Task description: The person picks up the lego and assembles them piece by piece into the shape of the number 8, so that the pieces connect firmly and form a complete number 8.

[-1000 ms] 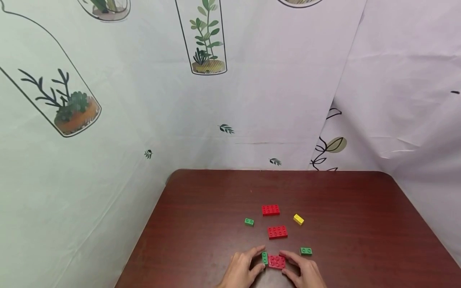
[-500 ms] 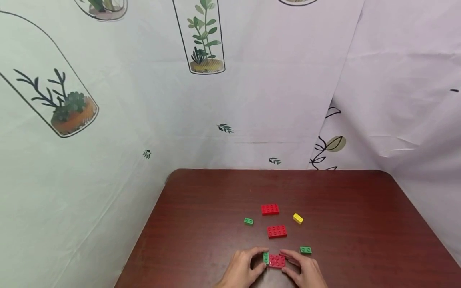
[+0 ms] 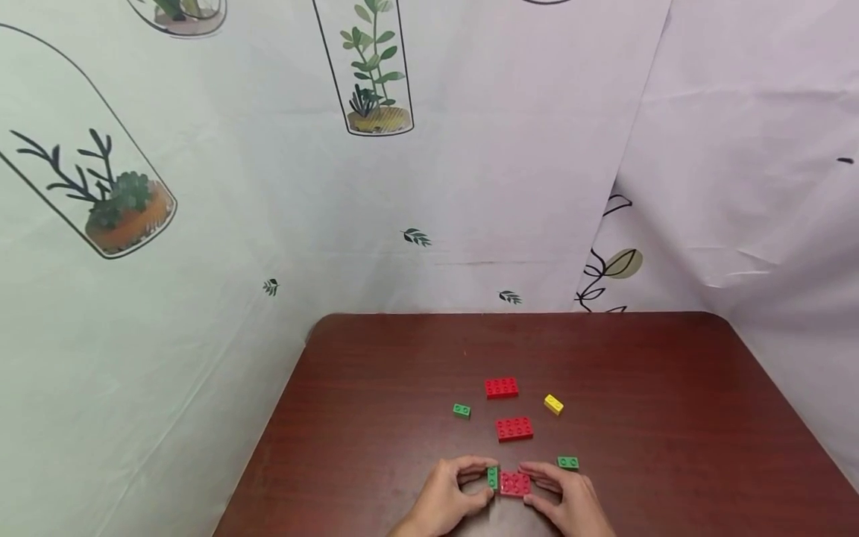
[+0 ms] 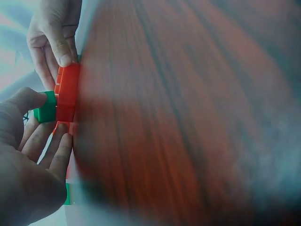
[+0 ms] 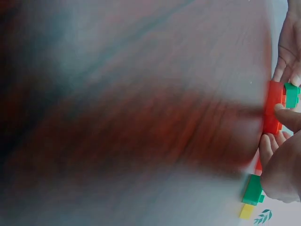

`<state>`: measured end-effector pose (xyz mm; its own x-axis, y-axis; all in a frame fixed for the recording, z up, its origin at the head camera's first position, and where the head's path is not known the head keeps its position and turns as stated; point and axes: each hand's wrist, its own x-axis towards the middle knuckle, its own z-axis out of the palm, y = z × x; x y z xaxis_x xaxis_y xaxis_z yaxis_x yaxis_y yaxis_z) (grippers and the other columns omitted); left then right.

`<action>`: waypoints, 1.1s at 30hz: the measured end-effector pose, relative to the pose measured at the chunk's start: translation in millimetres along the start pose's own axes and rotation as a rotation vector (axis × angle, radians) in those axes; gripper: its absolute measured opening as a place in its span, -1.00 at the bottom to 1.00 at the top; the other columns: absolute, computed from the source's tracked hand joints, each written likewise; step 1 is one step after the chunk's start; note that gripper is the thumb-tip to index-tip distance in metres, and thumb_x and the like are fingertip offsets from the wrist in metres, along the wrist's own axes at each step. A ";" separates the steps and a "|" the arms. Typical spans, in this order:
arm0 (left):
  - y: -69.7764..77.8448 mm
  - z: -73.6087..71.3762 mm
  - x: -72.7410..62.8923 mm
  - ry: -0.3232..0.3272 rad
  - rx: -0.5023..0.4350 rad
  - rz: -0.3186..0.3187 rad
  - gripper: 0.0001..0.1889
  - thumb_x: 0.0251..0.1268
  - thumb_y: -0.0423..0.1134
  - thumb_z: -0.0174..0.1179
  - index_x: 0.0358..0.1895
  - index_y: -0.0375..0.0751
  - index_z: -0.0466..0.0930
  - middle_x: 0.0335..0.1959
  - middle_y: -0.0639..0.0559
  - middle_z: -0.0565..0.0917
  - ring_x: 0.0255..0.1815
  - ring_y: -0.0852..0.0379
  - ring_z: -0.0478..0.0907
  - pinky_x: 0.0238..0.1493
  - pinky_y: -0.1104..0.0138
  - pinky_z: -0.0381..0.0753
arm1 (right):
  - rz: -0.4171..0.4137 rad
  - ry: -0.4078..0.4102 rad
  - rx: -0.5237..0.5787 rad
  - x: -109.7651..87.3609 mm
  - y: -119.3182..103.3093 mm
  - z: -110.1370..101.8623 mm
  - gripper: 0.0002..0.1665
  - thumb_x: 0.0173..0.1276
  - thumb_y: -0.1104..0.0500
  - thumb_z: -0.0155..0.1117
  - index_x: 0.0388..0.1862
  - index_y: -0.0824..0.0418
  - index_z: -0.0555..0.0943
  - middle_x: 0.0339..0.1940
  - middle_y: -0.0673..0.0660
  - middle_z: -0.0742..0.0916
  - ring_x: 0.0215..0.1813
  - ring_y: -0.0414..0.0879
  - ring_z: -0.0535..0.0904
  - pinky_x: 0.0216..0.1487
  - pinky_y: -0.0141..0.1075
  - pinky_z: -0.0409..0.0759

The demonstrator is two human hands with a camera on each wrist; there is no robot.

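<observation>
My left hand (image 3: 446, 492) pinches a small green two-stud brick (image 3: 493, 478) between thumb and fingers. The green brick is at the left end of a red brick (image 3: 514, 484) with rows of studs; in the left wrist view it stands at stud height, right against the red brick's top. My right hand (image 3: 567, 496) grips that red brick at its right end, thumb on the near side and fingers on the far side. The right wrist view shows the red brick (image 5: 273, 107) low at the tabletop, with the right thumb on it.
Behind the hands lie two more red bricks (image 3: 514, 429), a small green brick (image 3: 461, 411) and a yellow brick (image 3: 553, 404). Another green brick (image 3: 567, 462) lies just beyond the right hand. The dark brown table (image 3: 376, 373) meets a plant-print cloth (image 3: 470, 186) behind.
The head view has shifted slightly. Both hands keep their hold, with the green brick staying at the red brick's left end; only tiny shifts of the left hand and green brick show.
</observation>
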<state>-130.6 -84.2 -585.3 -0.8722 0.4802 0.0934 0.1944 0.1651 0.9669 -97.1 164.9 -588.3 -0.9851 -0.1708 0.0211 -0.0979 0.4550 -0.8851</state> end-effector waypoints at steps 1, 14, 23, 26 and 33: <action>-0.3 -0.1 0.2 0.002 0.006 0.005 -0.65 0.27 -0.48 0.47 0.12 -0.29 0.77 0.02 0.00 0.82 0.10 0.20 0.73 0.12 0.35 0.72 | -0.003 -0.002 0.003 0.2 0.8 -0.2 -0.49 0.18 0.25 0.69 0.12 0.28 0.76 0.01 0.19 0.84 0.00 0.02 0.83 -0.07 -0.28 0.80; -2.1 -1.0 7.6 -0.061 0.172 -0.012 -0.66 0.27 -0.39 0.50 0.10 -0.11 0.81 -0.03 0.21 0.82 0.04 0.35 0.71 0.02 0.47 0.70 | -0.049 -0.025 0.052 1.1 9.2 -1.5 -0.51 0.21 0.23 0.69 0.11 0.26 0.77 0.00 0.18 0.84 0.01 -0.16 0.80 -0.03 -0.34 0.78; -7.3 -4.3 8.2 -0.085 0.183 0.036 -0.67 0.33 -0.32 0.51 0.13 -0.11 0.79 -0.01 0.19 0.82 0.06 0.34 0.71 0.05 0.47 0.69 | -0.053 -0.032 0.083 0.3 10.4 -0.6 -0.50 0.22 0.25 0.68 0.14 0.27 0.75 0.03 0.19 0.83 0.04 -0.12 0.80 -0.01 -0.31 0.78; -10.4 -6.1 7.8 -0.101 0.154 0.035 -0.67 0.35 -0.28 0.51 0.15 -0.11 0.79 0.02 0.18 0.81 0.08 0.31 0.71 0.06 0.45 0.70 | -0.046 -0.048 0.087 0.7 11.5 -0.9 -0.48 0.23 0.24 0.67 0.16 0.28 0.74 0.06 0.21 0.82 0.06 -0.13 0.79 0.01 -0.33 0.77; -14.4 -13.2 12.5 -0.160 0.111 0.048 -0.60 0.33 -0.20 0.53 0.20 -0.14 0.76 0.10 0.16 0.79 0.10 0.28 0.70 0.10 0.42 0.70 | -0.065 -0.093 0.159 2.1 7.1 -9.8 -0.39 0.27 0.24 0.64 0.26 0.40 0.66 0.15 0.33 0.77 0.11 -0.11 0.78 0.06 -0.33 0.76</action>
<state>-150.3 -91.9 -594.9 -0.7799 0.6193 0.0911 0.2902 0.2288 0.9292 -101.3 176.3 -590.0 -0.9593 -0.2789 0.0444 -0.1304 0.2981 -0.9456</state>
